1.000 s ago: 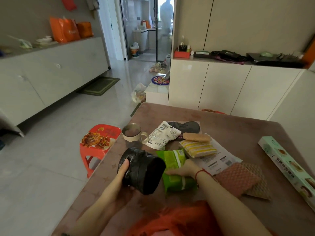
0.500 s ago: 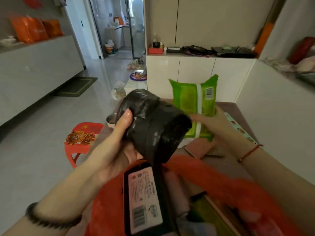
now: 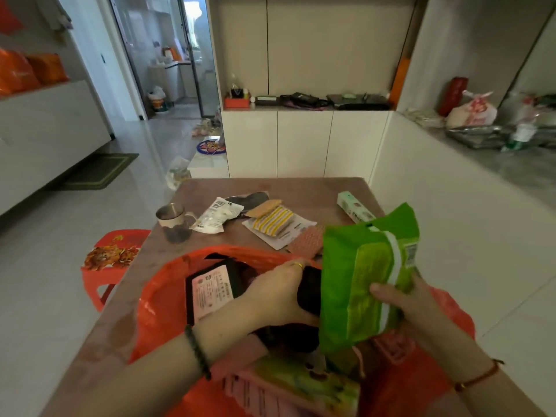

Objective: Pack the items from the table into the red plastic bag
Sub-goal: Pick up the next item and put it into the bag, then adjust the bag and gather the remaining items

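Red plastic bag (image 3: 156, 299) is gaping at lower centre, both hands loading it.

Left hand (image 3: 279, 293) is clasping the black roll (image 3: 310, 291) inside; right hand (image 3: 400, 299) is clamping the green packet (image 3: 361, 272) over the mouth — best slid in upright beside the roll.

No text can be read: print on the pink label (image 3: 213, 291), the white packet (image 3: 217, 215) and the green pack's barcode (image 3: 409, 251) is blurred.
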### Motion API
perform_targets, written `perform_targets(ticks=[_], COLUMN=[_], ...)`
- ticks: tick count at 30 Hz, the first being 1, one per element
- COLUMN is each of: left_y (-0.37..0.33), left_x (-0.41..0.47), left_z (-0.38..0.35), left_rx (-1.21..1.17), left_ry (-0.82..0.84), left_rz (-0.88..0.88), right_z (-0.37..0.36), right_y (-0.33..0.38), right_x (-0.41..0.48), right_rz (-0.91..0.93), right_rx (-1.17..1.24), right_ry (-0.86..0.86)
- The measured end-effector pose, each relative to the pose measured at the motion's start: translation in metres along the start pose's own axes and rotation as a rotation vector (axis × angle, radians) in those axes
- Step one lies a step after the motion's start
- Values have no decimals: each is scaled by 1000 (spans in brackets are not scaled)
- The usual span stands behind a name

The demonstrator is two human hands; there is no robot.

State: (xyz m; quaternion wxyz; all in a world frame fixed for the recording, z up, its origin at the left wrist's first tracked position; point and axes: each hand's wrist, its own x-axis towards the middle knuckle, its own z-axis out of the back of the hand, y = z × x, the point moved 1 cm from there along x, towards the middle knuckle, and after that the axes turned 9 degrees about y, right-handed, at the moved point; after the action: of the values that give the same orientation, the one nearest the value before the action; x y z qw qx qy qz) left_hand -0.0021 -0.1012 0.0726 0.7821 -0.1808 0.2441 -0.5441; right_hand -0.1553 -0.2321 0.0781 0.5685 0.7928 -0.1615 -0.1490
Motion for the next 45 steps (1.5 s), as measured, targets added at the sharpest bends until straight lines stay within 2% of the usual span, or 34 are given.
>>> perform_targets(ticks=[3,5,6,8,10,12,13,16,18,21,23,24,28,30,32,34,38,40,42,43,44,45], left_y=[-7,-4,-3,8,24,34,40,48,48,45,45,44,46,48,51,52,48,50,51,51,51,50], left_x=[1,-4,-6,-3,4,9,12,12,12,14,14,12,4,3,2,-1,-9,-12,-15,-16,-17,-18], left_z=[-6,-1,5,18,34,47,50,58,62,72,80,85,91,87,84,82,80,77,74,73,74,76], left_rx=[134,174,214,434,724,860,872,753,625,448,298,244,225,223,204,203,223,240,273,309,342,368], left_ry=[153,268,223,21,-61,19,40,-36,-117,-229,-302,-332,-315,-272,-263,-255,-193,-109,-2,47,92,122], left_rz=[-145,-137,-155,-152,76,327,387,384,342,296,253,232,178,147,131,122,106,81,30,7,-10,-31], right_z=[-5,-5,-4,3,7,4,2,-8,-17,-41,-53,-57,-70,-75,-75,-75,-62,-60,-59,-57,-55,-51], right_y=[-32,-44,-48,-54,-56,-52,-49,-39,-34,-35,-52,-62,-75,-81,-93,-103,-83,-53,-19,-3,15,31], right_x=[-15,-23,-24,-25,-23,-19,-16,-12,-11,-6,4,10,24,27,25,14,-10,-9,3,14,27,45], right_rz=[-127,-127,-118,-102,-66,-11,44,297,445,642,785,805,640,515,378,299,352,338,307,248,244,321], right_rx=[-190,-241,-263,-253,-277,-335,-349,-436,-532,-874,-1320,-1492,-1654,-1751,-1849,-1874,-1854,-1812,-1618,-1449,-1306,-1216], right_ry=[-17,-43,-60,-72,-105,-132,-152,-309,-337,-95,34,40,-140,-79,92,184,375,474,609,601,511,366])
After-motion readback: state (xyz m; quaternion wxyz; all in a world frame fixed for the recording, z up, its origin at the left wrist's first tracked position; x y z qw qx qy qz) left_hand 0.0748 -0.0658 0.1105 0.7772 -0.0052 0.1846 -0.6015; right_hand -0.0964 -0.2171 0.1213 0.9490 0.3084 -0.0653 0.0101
